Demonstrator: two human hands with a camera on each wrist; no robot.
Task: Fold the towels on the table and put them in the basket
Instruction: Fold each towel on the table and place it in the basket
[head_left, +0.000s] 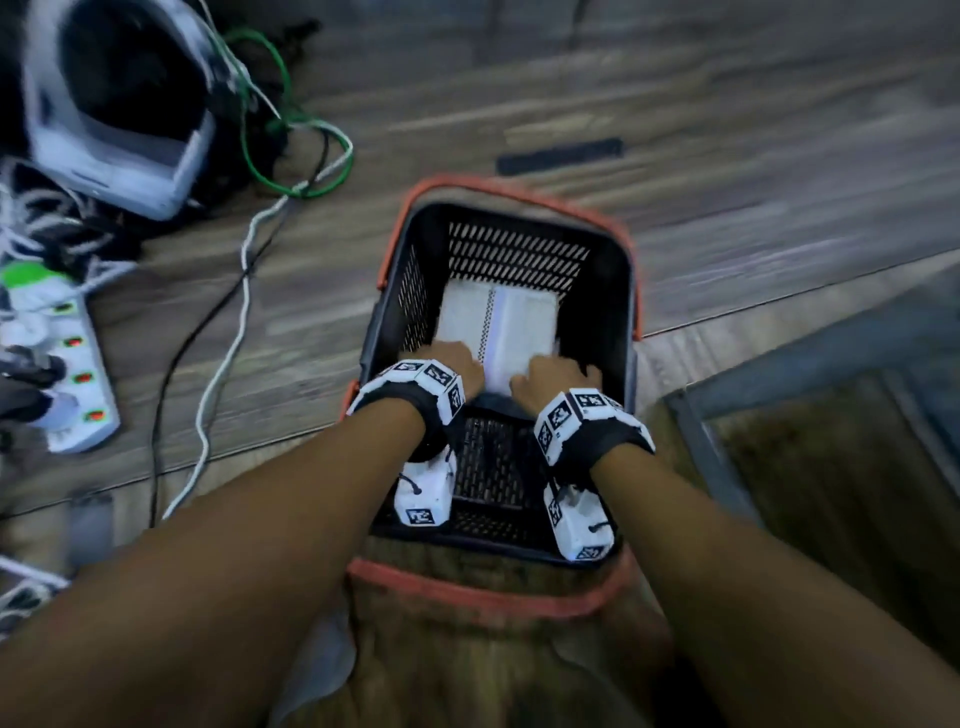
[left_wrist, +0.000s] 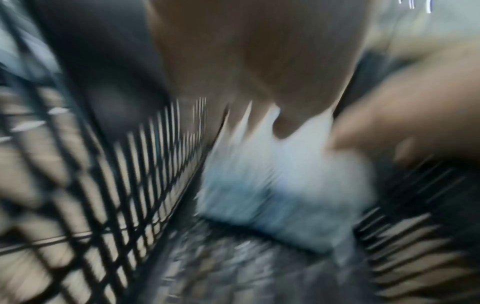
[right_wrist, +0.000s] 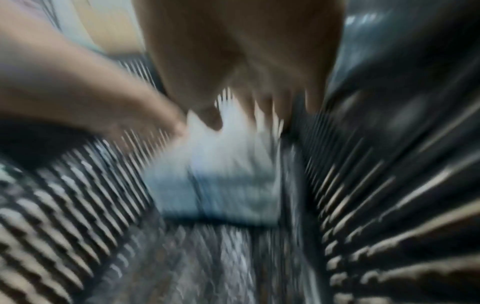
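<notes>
Head view: both my hands are down inside the basket (head_left: 621, 291), a black slotted plastic one with an orange-red rim, standing on wood-look flooring (head_left: 727, 104).
Towel: the folded white towel (head_left: 496, 322) lies flat on the basket floor toward the far wall, a dark stitched line running down its middle.
Left hand: my left hand (head_left: 457, 361) is on the towel's near left edge, fingers curled over it; I hold that edge, though the wrist views are too smeared to show how firmly.
Right hand: my right hand (head_left: 553, 382) grips the near right edge the same way, thumb on top of the cloth in the right wrist view.
Wrist gear: each wrist carries a black band with white blocks printed in black square marker patterns; no words on them that I can read.
In the way: the basket walls close in on both hands, and its near wall lies under my forearms.
Left of basket: a white power strip (head_left: 78, 384) with red-lit switches, white, black and green cables (head_left: 270, 156) trailing across the floor, and a white-shelled device (head_left: 114, 114) with a dark hollow.
Right of basket: a grey metal frame (head_left: 696, 431) at the lower right.
Beyond basket: a dark strip (head_left: 560, 156) lying on the floor.
Writing: none legible anywhere; everything is motion-blurred.
</notes>
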